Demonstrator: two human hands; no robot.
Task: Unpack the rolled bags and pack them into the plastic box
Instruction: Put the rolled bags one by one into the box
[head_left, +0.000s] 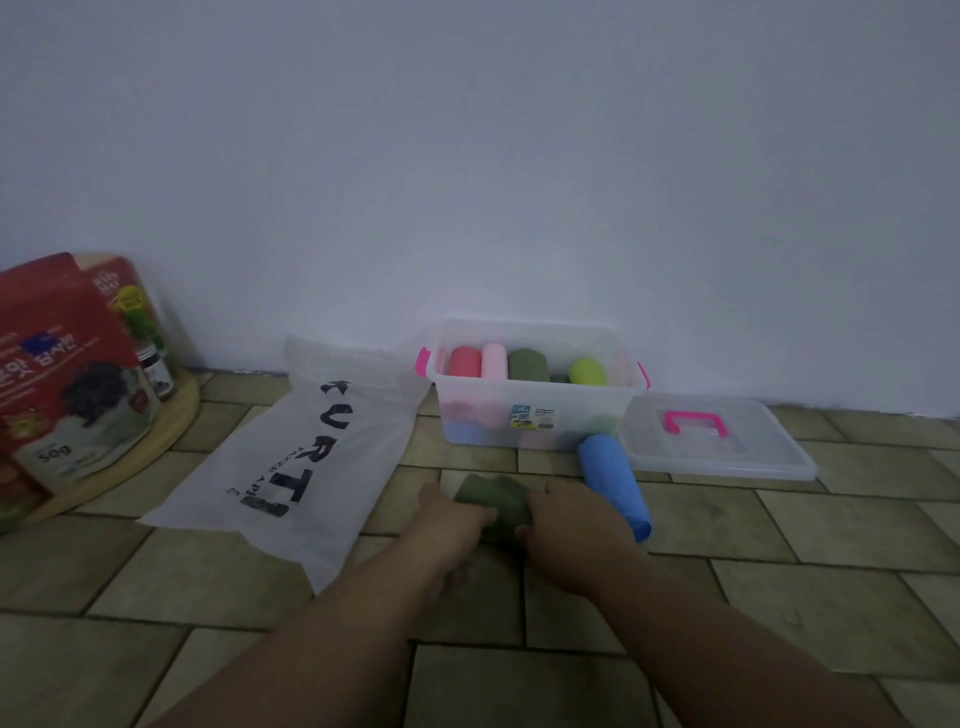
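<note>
Left grip (460, 519), right grip (569, 512), both curled

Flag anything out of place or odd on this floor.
Nothing looks spilled or damaged. One blue roll lies on the floor outside the plastic box, its far end at the box's front right corner, beside the removed lid. The left hand and right hand grip a dark green roll.

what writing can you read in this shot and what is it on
"KURT" in big black letters on the white plastic bag; the smaller print beside it is too blurred.
"50g" on the red package; its Korean lettering is too blurred to quote.
Sticker on the plastic box: too small to read.
</note>
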